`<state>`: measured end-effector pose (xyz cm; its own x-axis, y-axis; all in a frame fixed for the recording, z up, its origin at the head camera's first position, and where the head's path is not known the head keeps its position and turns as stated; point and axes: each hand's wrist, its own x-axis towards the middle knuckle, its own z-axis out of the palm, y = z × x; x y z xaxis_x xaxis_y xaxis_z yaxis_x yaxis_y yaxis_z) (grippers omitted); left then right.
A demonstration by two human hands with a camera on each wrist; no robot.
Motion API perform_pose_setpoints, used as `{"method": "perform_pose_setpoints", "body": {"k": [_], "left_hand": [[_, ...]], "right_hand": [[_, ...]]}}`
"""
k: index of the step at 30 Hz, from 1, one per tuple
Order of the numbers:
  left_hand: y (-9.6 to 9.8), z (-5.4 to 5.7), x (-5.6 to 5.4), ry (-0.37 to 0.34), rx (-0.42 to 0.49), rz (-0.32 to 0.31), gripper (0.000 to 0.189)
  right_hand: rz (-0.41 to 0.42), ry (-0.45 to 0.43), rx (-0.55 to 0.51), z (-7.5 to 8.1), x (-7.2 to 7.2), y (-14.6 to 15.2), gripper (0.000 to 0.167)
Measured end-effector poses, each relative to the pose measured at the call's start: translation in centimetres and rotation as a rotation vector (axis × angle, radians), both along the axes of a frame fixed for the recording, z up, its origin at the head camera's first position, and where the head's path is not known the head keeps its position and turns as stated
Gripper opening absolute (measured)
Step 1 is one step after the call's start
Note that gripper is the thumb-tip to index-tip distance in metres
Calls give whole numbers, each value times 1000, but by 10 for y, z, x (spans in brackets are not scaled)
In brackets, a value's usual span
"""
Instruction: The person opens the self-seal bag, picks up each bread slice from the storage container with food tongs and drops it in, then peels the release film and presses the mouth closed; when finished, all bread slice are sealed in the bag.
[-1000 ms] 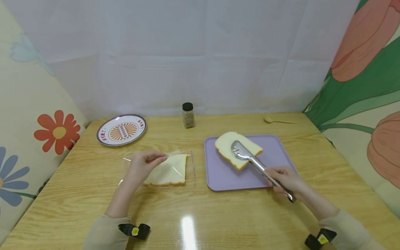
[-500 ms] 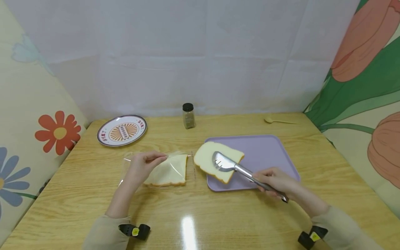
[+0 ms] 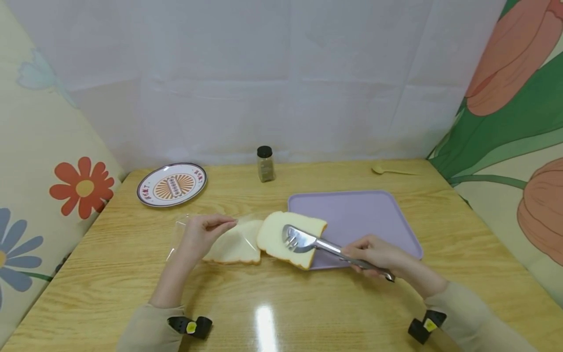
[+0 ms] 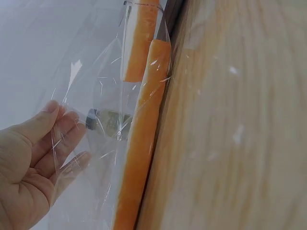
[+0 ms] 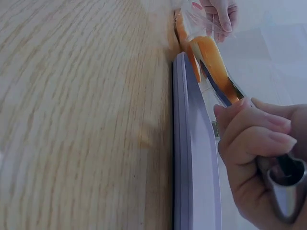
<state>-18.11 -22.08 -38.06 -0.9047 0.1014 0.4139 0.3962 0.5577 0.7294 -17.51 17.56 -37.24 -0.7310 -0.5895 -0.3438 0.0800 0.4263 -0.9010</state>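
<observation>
Far off to the left of the purple tray (image 3: 360, 215), toward the back of the bench (image 3: 228, 303), sits a white plate (image 3: 172, 185) with an orange sunburst printed in its middle. Nearer, also left of the tray, the left hand (image 3: 205, 235) pinches the film of a clear bag (image 4: 105, 86) between thumb and fingertips. Inside that bag a bread slice (image 3: 233, 247) lies flat, crust edge toward the person. Behind the tray's left end, a small black-capped jar (image 3: 266, 166) stands upright. Over the tray's left edge, a second slice (image 3: 278, 234) hangs in metal tongs (image 3: 325, 244), raised and tilted, its left end at the bag's mouth; whether it touches the bagged slice is unclear. The tongs' handle slants across the tray's near side to the right hand (image 3: 374, 254), whose fingers curl firmly round it. Behind the tray's right part lies a pale yellow spoon (image 3: 391, 171).
</observation>
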Motion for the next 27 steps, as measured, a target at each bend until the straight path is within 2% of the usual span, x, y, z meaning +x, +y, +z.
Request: {"method": "perform_pose_setpoints", "body": {"k": [6,11,19,27], "left_hand": [[1,0,1,1,-23,4,9],[2,1,2,-15,2,-5,10],[1,-1,0,-4,17,-42,9],[1,-3,-1,-17,13,-70,9]], "right_hand": [[48,-48,-24,-2,-5,1,46],[70,-95,-20,0,-7,2,50],[74,-153,-22,-1,-14,-3,41],[87,-222,-21,-2,-24,-8,43]]}}
